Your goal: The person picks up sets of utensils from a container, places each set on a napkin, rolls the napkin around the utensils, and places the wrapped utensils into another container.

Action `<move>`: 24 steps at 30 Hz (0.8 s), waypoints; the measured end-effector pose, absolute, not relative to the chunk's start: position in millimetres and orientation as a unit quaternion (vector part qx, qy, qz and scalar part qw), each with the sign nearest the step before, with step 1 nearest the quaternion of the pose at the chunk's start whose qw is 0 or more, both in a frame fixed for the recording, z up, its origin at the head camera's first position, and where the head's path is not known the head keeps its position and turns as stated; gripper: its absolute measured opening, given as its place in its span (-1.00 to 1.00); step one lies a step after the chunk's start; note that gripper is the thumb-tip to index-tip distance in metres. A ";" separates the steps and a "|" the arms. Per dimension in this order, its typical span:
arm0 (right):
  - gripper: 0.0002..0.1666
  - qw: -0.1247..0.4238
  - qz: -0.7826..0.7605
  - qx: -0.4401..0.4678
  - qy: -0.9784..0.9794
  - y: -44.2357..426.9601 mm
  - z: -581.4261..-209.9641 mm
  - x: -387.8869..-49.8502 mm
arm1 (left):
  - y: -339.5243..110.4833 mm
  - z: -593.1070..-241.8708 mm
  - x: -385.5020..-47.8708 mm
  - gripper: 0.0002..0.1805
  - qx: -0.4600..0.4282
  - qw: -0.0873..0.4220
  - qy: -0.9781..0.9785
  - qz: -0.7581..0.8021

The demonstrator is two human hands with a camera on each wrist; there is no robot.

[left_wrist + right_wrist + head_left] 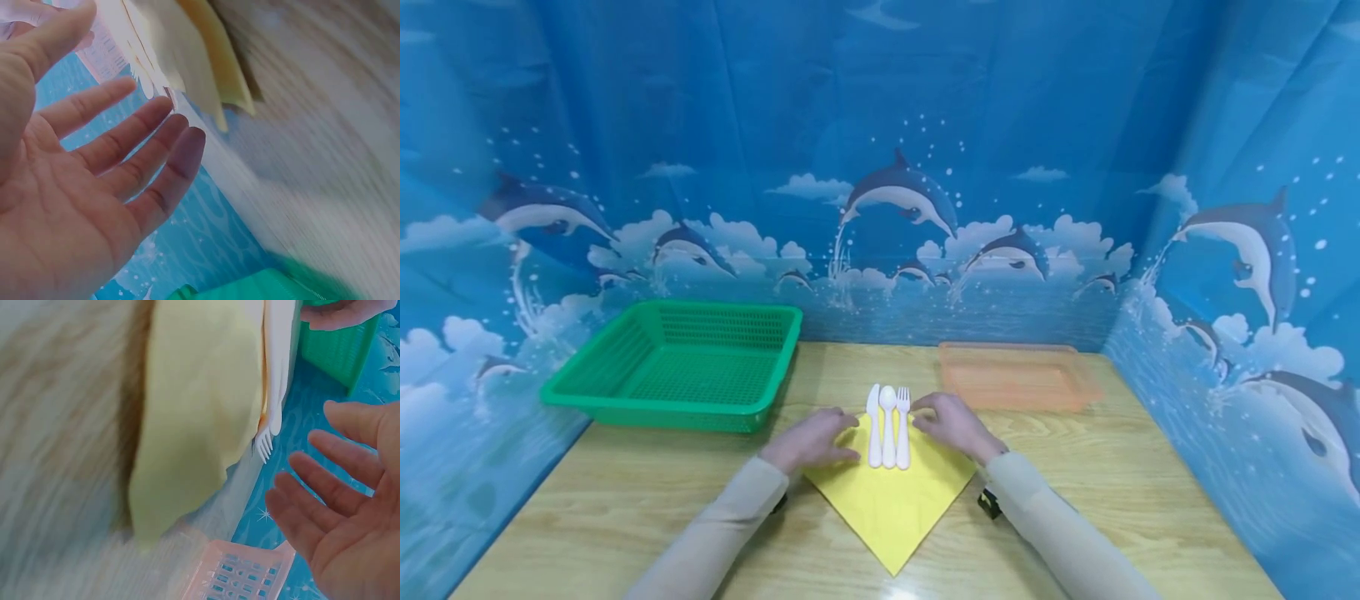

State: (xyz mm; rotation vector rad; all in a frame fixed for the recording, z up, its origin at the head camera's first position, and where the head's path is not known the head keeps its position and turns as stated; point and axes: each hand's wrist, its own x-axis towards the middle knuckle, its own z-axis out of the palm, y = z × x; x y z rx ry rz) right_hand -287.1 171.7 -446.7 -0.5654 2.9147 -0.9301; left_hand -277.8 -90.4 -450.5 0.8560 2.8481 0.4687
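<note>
A white knife (874,433), a white spoon (889,433) and a white fork (903,433) lie side by side on a yellow napkin (893,517), one corner of which points toward the person. Their upper ends reach past the napkin's far edge. To the left of the knife, my left hand (811,440) hovers by the napkin's left side, palm and spread fingers showing in the left wrist view. My right hand (953,425) is at the fork's right, fingers spread and holding nothing. In the right wrist view the fork tines (264,447) stick out beyond the yellow napkin (194,419).
A green plastic basket (752,408) stands at the back left of the wooden table (580,508). At the back right is a shallow pinkish-orange tray (1018,379) with openwork. Blue dolphin-print curtain (760,100) encloses the table's back and sides.
</note>
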 end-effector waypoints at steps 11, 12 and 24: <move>-0.77 0.049 -0.243 -0.268 0.931 178.2 -452.8 -271.2 | -91.9 -453.7 -269.3 -0.65 0.352 0.060 0.924 0.136; -0.78 0.055 -0.241 -0.279 0.928 179.6 -453.5 -269.6 | -92.1 -454.1 -269.2 -0.69 0.356 0.058 0.923 0.133; -0.77 0.077 -0.227 -0.376 0.895 194.8 -460.8 -262.1 | -87.0 -452.5 -260.8 -0.71 0.444 0.075 0.882 0.142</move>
